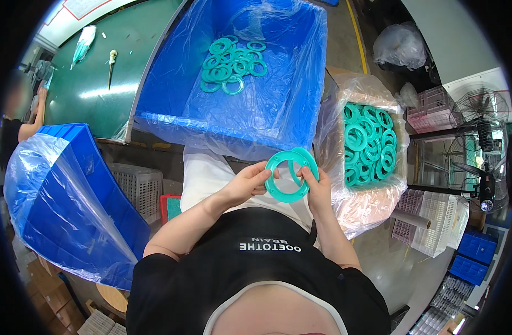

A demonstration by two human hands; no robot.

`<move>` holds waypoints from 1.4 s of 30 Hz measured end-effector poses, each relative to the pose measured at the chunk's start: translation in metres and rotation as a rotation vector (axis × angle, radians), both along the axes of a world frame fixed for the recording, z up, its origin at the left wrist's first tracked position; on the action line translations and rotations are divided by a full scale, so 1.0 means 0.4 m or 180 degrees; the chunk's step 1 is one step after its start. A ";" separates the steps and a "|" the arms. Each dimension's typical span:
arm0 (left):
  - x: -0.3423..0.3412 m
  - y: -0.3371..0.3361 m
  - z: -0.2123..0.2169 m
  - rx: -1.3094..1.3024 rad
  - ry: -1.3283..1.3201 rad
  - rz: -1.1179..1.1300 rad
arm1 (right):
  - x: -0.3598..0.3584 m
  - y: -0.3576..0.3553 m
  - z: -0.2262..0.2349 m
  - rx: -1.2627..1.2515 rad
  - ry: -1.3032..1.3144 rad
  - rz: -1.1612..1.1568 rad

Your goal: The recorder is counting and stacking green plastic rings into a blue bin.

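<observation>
In front of my waist, two flat teal plastic rings overlap between my hands. My left hand (247, 183) is closed, pinching the left side of the front ring (286, 196). My right hand (318, 187) is closed at the right side, its thumb lying on the teal plastic where the front ring meets the rear ring (313, 161). Small holes or studs dot the front ring's face. Just beyond my hands is a big blue bin (217, 127) lined with clear film, with a loose heap of similar rings (222, 72) inside. My right fingers are partly hidden behind the rings.
A film-lined box (373, 89) full of teal rings (373, 148) stands close on my right. Another film-covered blue bin (94, 190) is at the left. Beyond it is a green table (127, 56) with a person (30, 114) at its far left. A fan (482, 139) stands right.
</observation>
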State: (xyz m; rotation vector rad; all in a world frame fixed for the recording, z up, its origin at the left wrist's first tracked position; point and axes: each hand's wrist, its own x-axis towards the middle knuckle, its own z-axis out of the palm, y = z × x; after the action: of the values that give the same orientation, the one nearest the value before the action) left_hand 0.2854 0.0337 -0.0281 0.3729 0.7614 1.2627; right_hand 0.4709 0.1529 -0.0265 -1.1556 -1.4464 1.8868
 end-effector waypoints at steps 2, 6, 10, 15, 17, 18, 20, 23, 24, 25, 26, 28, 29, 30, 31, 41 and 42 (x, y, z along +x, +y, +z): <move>0.008 0.005 -0.019 0.0072 0.0040 -0.0020 | 0.000 -0.015 0.001 0.0034 0.0078 -0.0087; 0.036 0.019 -0.001 -0.0116 0.2680 0.0390 | -0.009 -0.035 0.006 0.0283 -0.0028 -0.0191; 0.028 0.029 -0.038 0.0658 0.5269 0.0742 | -0.005 -0.043 0.004 0.0286 0.0011 -0.0246; -0.004 0.057 -0.008 0.0205 0.4030 0.0656 | 0.015 -0.019 0.013 0.0321 0.0060 -0.0704; -0.015 0.061 0.003 -0.0189 0.2851 0.0575 | 0.060 0.041 0.003 0.0955 0.0004 -0.1410; -0.027 0.056 -0.015 -0.0374 0.1807 0.0453 | 0.109 0.102 -0.011 0.1298 -0.0153 -0.1659; -0.028 0.049 -0.033 -0.0547 0.0752 0.0351 | 0.158 0.190 0.077 0.1529 -0.1681 -0.1354; 0.018 0.050 -0.030 -0.0454 0.0368 0.0123 | 0.277 0.308 -0.040 0.2003 -0.2127 -0.1780; 0.025 0.051 -0.028 -0.0439 0.0367 0.0159 | 0.265 0.308 -0.049 0.2029 -0.2109 -0.1753; 0.037 0.049 -0.022 -0.0387 0.0434 0.0098 | 0.250 0.280 -0.055 0.2081 -0.1750 -0.1469; 0.046 0.050 -0.019 -0.0340 0.0503 0.0039 | 0.233 0.248 -0.064 0.2119 -0.1390 -0.1180; 0.054 0.054 -0.022 -0.0209 0.0695 -0.0031 | 0.194 0.170 -0.109 0.2425 -0.1755 -0.0301; 0.058 0.055 -0.024 -0.0105 0.0903 0.0065 | 0.138 0.114 -0.071 0.2696 -0.1643 0.0169; 0.062 0.055 -0.024 -0.0004 0.1116 0.0159 | 0.081 0.060 -0.009 0.2958 -0.1515 0.0640; 0.069 0.057 -0.028 -0.0014 0.1124 0.0168 | 0.049 0.028 0.020 0.3038 -0.1487 0.1042; -0.024 0.024 0.030 -0.0032 0.2071 0.0005 | 0.007 0.057 0.070 0.1950 -0.0820 0.0842; -0.026 0.027 0.032 0.0064 0.1850 -0.0030 | 0.006 0.068 0.063 0.0186 -0.0502 0.1312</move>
State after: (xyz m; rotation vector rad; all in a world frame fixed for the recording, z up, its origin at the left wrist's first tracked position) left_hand 0.2750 0.0444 -0.0154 0.7771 1.2346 1.1607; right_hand 0.4732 0.1802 -0.0012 -1.0585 -1.9353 2.0357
